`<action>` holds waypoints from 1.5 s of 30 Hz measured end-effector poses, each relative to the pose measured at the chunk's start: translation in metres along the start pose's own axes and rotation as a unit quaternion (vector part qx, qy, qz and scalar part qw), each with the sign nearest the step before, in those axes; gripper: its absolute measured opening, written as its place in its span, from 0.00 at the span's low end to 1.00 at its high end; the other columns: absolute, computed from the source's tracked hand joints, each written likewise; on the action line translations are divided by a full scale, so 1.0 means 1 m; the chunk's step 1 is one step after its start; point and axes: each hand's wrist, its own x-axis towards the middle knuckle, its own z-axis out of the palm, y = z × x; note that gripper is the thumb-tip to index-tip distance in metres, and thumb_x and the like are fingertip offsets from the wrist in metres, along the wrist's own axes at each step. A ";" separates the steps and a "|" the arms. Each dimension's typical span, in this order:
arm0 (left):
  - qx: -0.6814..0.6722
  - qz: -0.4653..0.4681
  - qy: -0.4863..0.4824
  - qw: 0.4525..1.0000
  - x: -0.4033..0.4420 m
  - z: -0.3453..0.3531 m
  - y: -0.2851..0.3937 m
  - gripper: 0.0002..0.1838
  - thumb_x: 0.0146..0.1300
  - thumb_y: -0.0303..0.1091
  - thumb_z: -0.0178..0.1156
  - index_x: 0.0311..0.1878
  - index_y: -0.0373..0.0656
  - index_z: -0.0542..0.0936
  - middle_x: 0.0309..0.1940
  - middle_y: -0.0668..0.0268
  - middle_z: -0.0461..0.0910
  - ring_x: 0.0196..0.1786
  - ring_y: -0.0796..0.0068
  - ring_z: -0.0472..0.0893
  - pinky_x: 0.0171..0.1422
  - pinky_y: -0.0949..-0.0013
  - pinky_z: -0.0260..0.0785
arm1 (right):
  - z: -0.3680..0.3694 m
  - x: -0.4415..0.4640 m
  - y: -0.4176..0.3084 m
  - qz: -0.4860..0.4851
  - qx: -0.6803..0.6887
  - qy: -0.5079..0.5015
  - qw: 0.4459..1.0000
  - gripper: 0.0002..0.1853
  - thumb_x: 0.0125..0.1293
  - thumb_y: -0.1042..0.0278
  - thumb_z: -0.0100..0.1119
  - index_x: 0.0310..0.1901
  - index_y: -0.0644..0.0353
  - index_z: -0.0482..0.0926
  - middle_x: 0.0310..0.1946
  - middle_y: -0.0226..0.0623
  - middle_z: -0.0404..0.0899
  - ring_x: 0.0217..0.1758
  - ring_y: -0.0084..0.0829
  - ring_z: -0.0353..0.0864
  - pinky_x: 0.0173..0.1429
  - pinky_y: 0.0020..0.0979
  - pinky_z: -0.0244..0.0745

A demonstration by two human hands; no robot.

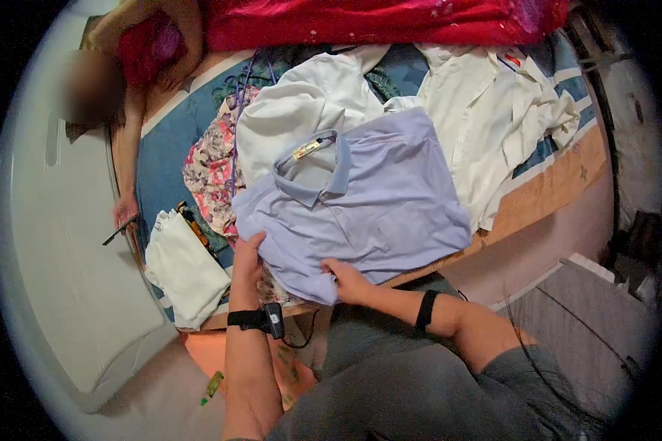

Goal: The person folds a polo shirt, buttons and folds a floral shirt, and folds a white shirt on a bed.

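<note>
While the left hand (pixel 248 257) pinches the shirt (pixel 393 198) by its near edge and the right hand (pixel 349 283) has fingers closed on its sleeve, it lies front up over 2 white garments (pixel 290 106); leftward sit floral cloth (pixel 213 176), a white bundle (pixel 187 272) and another person's hand (pixel 126 209).

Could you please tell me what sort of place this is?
Probably a room in a home, perhaps a bedroom. A blue cloth covers a wide surface that may be a bed, a red cloth like bedding lies along its far side, and clothes, such as a lavender shirt, are spread on it.
</note>
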 end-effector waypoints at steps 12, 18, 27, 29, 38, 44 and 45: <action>0.025 0.103 -0.001 0.994 -0.025 0.150 0.069 0.17 0.57 0.31 0.56 0.50 0.37 0.70 0.42 0.62 0.77 0.41 0.71 0.77 0.46 0.68 0.70 | -0.084 -0.069 -0.026 0.012 0.090 0.190 0.978 0.13 0.54 0.69 0.60 0.41 0.64 0.76 0.36 0.39 0.80 0.40 0.32 0.79 0.46 0.31 0.71; 0.343 0.240 -0.205 0.885 0.003 0.292 0.038 0.14 0.62 0.36 0.54 0.46 0.38 0.73 0.36 0.66 0.78 0.37 0.79 0.74 0.43 0.75 0.66 | -0.156 -0.117 0.000 0.066 0.180 0.440 0.877 0.17 0.54 0.71 0.60 0.45 0.67 0.73 0.42 0.39 0.77 0.46 0.29 0.74 0.52 0.28 0.67; 0.550 0.569 -0.331 0.514 0.012 0.310 -0.008 0.20 0.54 0.30 0.55 0.52 0.44 0.72 0.56 0.57 0.68 0.61 0.53 0.64 0.63 0.54 0.56 | -0.204 -0.115 0.054 0.238 0.214 0.484 0.815 0.21 0.56 0.68 0.59 0.49 0.71 0.69 0.44 0.42 0.75 0.48 0.32 0.74 0.54 0.31 0.66; 0.636 0.539 -0.176 0.524 0.031 0.298 -0.004 0.25 0.51 0.29 0.58 0.56 0.48 0.70 0.59 0.59 0.64 0.65 0.55 0.59 0.65 0.50 0.50 | -0.209 -0.116 0.055 0.218 0.201 0.488 0.821 0.21 0.56 0.68 0.59 0.49 0.71 0.69 0.44 0.43 0.75 0.48 0.32 0.74 0.54 0.31 0.67; 0.667 0.468 -0.106 0.570 0.057 0.329 0.040 0.34 0.44 0.32 0.64 0.60 0.50 0.67 0.60 0.59 0.62 0.62 0.54 0.60 0.64 0.54 0.51 | -0.209 -0.128 0.094 0.221 0.226 0.411 0.855 0.21 0.55 0.72 0.59 0.50 0.70 0.69 0.46 0.39 0.74 0.49 0.30 0.72 0.55 0.29 0.66; 0.504 0.332 -0.175 0.778 0.000 0.313 -0.004 0.24 0.50 0.32 0.62 0.53 0.43 0.70 0.45 0.60 0.72 0.44 0.66 0.71 0.50 0.65 0.63 | -0.224 -0.127 0.047 0.178 0.276 0.322 0.888 0.24 0.58 0.73 0.54 0.56 0.69 0.65 0.52 0.39 0.70 0.56 0.31 0.68 0.60 0.28 0.61; 0.452 0.128 -0.229 0.853 -0.028 0.314 -0.010 0.21 0.53 0.32 0.62 0.51 0.42 0.71 0.41 0.63 0.73 0.40 0.74 0.73 0.46 0.71 0.66 | -0.229 -0.117 0.026 0.129 0.246 0.303 0.911 0.25 0.58 0.73 0.52 0.59 0.68 0.62 0.55 0.40 0.67 0.59 0.31 0.64 0.62 0.29 0.57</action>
